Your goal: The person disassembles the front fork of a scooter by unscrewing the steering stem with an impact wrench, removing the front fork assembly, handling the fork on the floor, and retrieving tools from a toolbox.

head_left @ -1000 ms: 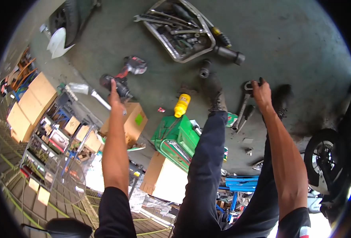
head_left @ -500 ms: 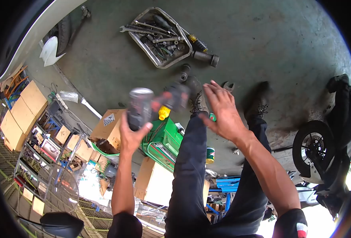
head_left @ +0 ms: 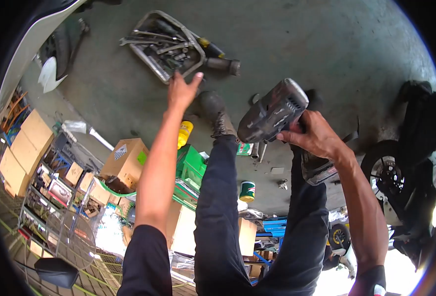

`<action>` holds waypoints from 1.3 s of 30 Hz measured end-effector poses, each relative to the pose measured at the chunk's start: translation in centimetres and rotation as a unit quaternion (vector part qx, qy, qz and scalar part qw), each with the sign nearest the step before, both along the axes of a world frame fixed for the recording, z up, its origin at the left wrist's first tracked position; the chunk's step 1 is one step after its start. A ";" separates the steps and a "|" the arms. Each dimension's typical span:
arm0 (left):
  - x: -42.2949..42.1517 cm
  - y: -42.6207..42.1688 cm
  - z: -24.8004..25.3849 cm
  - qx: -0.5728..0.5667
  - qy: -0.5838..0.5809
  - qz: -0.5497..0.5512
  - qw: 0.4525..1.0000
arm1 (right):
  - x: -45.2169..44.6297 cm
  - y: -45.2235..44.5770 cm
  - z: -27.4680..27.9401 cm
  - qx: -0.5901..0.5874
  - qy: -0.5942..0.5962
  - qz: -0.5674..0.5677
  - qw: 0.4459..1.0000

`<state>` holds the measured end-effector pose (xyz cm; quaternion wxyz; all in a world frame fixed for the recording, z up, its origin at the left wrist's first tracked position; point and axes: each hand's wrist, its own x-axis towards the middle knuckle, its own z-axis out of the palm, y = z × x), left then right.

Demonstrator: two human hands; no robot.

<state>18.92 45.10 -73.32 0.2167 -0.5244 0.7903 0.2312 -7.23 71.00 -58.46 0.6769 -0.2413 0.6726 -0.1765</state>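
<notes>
My right hand is wrapped round the grip of a dark, worn cordless impact wrench, held above my right leg. The wrench's battery base shows below my hand, and its front end points left. My left hand reaches to the near edge of a metal tray, thumb and fingers apart. Whether its fingertips touch the tray I cannot tell. Wrenches, sockets and other tools lie in the tray. Right of it on the floor are a dark metal cylinder and a yellow-and-black screwdriver handle.
A yellow bottle stands beside a green crate. A green can is between my legs. To the left are a cardboard box and loaded shelves. A motorcycle wheel stands at right.
The impact wrench has passed from my left hand to my right. My left hand has moved up to the tray. The view has shifted, so the tray appears farther left.
</notes>
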 end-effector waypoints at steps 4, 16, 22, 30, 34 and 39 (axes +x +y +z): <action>3.1 0.7 -8.2 0.196 -0.164 0.204 0.945 | -1.5 3.8 2.2 0.064 0.000 -0.116 0.991; -4.5 13.6 27.8 0.509 0.328 0.697 0.384 | -1.7 8.2 23.8 0.143 -0.162 -0.405 0.889; -14.3 20.2 42.7 0.506 0.414 0.652 0.385 | -1.7 11.5 32.3 -0.002 -0.083 -0.443 0.892; -22.1 22.8 57.0 0.508 0.525 0.543 0.414 | -6.2 16.2 41.9 -0.096 -0.011 -0.346 0.933; -24.9 22.4 62.9 0.533 0.574 0.499 0.370 | -7.5 15.8 47.2 -0.120 0.133 -0.238 0.955; -25.0 18.3 67.1 0.576 0.622 0.404 0.343 | -9.2 15.7 47.4 -0.306 0.267 -0.123 0.905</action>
